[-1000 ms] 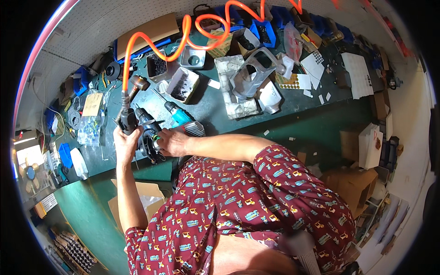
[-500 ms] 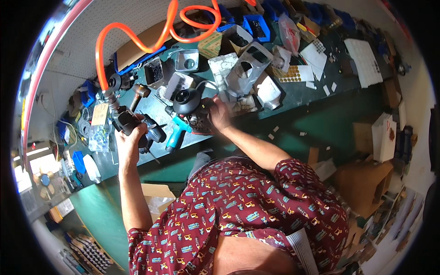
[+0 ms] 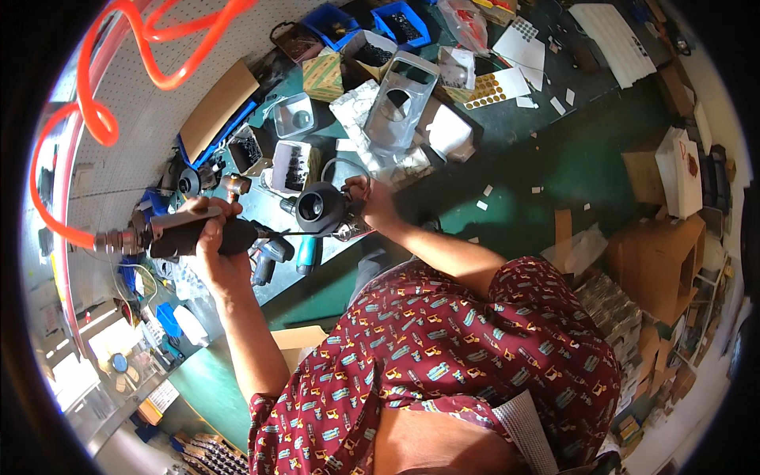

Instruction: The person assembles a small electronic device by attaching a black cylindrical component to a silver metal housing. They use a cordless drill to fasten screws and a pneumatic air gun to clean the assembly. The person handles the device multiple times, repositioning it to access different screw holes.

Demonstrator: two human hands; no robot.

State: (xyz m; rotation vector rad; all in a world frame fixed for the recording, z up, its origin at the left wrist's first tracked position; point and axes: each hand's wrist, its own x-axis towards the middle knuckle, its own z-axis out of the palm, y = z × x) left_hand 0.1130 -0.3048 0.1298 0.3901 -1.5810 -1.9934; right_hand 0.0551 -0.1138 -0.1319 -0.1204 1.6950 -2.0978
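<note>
In my left hand (image 3: 220, 257) is a black air screwdriver (image 3: 186, 236), held level, its metal end joined to an orange coiled hose (image 3: 99, 127). Its long thin shaft reaches right to the lower side of a black cup-shaped part (image 3: 320, 207); I cannot tell whether the tip touches it. My right hand (image 3: 378, 209) grips the right side of that part, its fingers partly hidden behind it. Below the shaft lie a black power drill (image 3: 271, 258) and a teal one (image 3: 307, 255). A hammer (image 3: 236, 185) rests just beyond my left hand.
Beyond my hands stand a box of black parts (image 3: 291, 166), a clear plastic tub (image 3: 294, 116), a clear plastic housing (image 3: 401, 103) and blue bins (image 3: 400, 25). Paper scraps (image 3: 487, 190) dot the green surface. Cardboard boxes (image 3: 657, 261) are at the right.
The air screwdriver has swung from upright to level, its shaft now at the black part. The black part has tipped, its opening facing me more. The view has shifted, and the hose hangs further left.
</note>
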